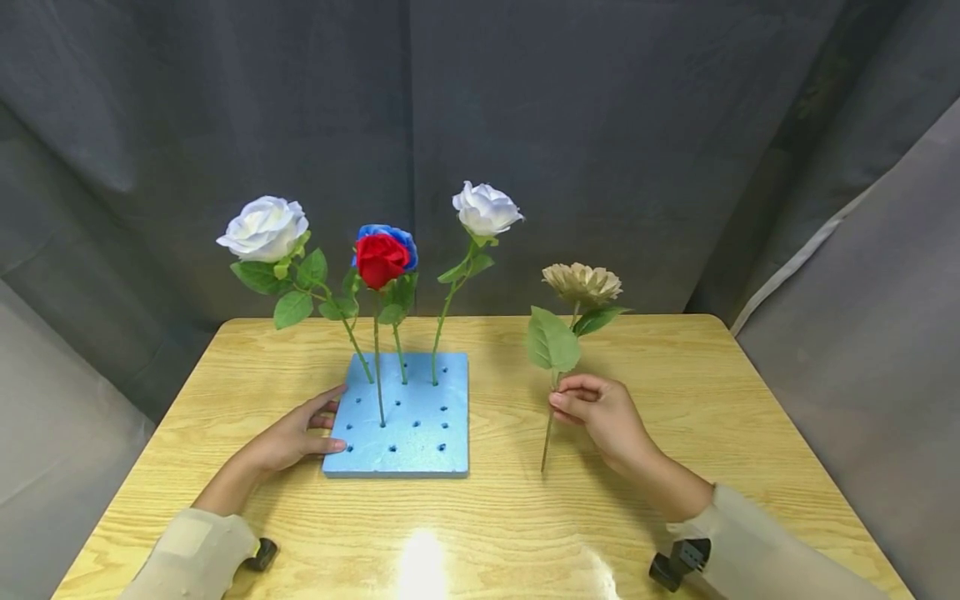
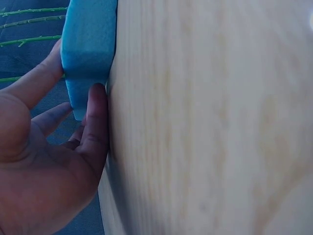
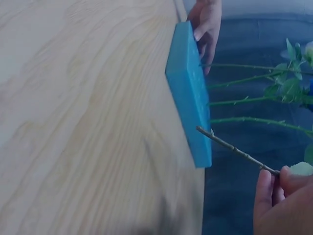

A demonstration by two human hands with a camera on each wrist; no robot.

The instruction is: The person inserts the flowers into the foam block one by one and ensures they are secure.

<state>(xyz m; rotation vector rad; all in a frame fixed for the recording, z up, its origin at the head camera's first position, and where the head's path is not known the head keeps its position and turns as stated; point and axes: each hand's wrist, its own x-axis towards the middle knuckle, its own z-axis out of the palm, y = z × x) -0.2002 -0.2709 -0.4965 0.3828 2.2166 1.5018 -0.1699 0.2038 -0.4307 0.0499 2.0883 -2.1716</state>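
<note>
A blue foam block (image 1: 431, 454) with rows of holes lies on the table. Four stems would be several: two white roses (image 1: 264, 229), a red rose (image 1: 382, 260) and a blue rose (image 1: 406, 240) behind it stand in its holes. My left hand (image 1: 296, 435) rests against the block's left side, fingers spread and fairly straight, thumb on the near left part. Right of the block, my right hand (image 1: 603, 417) pinches the stem of a beige flower (image 1: 582, 285) with green leaves, between thumb and fingers. Its bare stem end (image 3: 230, 147) points downward, apart from the block.
The wooden table (image 1: 510, 517) extends around the block on every side. Dark grey curtains (image 1: 570, 150) hang behind it and at both sides. A small black device (image 1: 678, 562) sits at the right wrist, another (image 1: 261, 554) at the left.
</note>
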